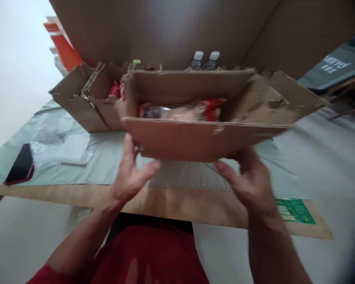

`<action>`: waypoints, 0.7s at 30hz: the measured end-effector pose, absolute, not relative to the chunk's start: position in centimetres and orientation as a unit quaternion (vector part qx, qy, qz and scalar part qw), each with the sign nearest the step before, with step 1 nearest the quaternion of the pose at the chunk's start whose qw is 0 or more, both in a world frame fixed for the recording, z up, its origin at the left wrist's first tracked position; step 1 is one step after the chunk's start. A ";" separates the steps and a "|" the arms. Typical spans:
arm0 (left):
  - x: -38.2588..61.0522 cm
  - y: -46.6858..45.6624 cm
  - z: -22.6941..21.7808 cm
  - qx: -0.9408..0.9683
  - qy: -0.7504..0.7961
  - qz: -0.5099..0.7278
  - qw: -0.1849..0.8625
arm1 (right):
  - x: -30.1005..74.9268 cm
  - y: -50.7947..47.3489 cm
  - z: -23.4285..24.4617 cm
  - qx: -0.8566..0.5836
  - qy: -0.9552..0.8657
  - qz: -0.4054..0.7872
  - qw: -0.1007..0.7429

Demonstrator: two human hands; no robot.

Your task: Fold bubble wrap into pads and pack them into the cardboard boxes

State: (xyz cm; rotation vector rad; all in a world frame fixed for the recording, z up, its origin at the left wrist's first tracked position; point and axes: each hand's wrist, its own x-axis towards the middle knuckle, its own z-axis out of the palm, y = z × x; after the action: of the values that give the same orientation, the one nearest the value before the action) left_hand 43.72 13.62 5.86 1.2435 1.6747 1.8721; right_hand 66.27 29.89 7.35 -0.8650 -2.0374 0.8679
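Note:
A brown cardboard box (195, 138) with open flaps hangs just above the table in front of me, blurred by motion. Red and pale snack packets (192, 111) lie inside it. My right hand (248, 181) grips the box's near bottom edge from below on the right. My left hand (131, 171) is at the box's near left corner, fingers spread and touching or nearly touching the wall; I cannot tell if it grips.
A second open cardboard box (88, 106) stands behind to the left with red packets inside. Two capped bottles (205, 59) stand at the back. A dark phone (19, 165) and clear plastic wrap (60, 148) lie on the grey-green sheet (112, 157). A green label (294, 210) lies right.

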 end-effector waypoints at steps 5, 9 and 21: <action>47.8 14.6 5.8 0.480 0.585 0.605 0.248 | 71.2 29.9 6.9 -0.424 -0.721 0.297 0.461; 45.1 10.6 4.9 0.415 0.625 0.634 0.187 | 67.2 27.7 6.5 -0.344 -0.804 0.328 0.358; 44.7 16.9 1.5 0.406 0.620 0.645 0.188 | 71.3 26.6 1.4 -0.381 -0.794 0.335 0.335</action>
State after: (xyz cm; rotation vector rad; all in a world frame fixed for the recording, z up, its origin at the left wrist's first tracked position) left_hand 44.65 16.86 1.48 1.1432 1.7427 1.8134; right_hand 71.30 26.61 1.40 -0.9941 -2.0711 0.8735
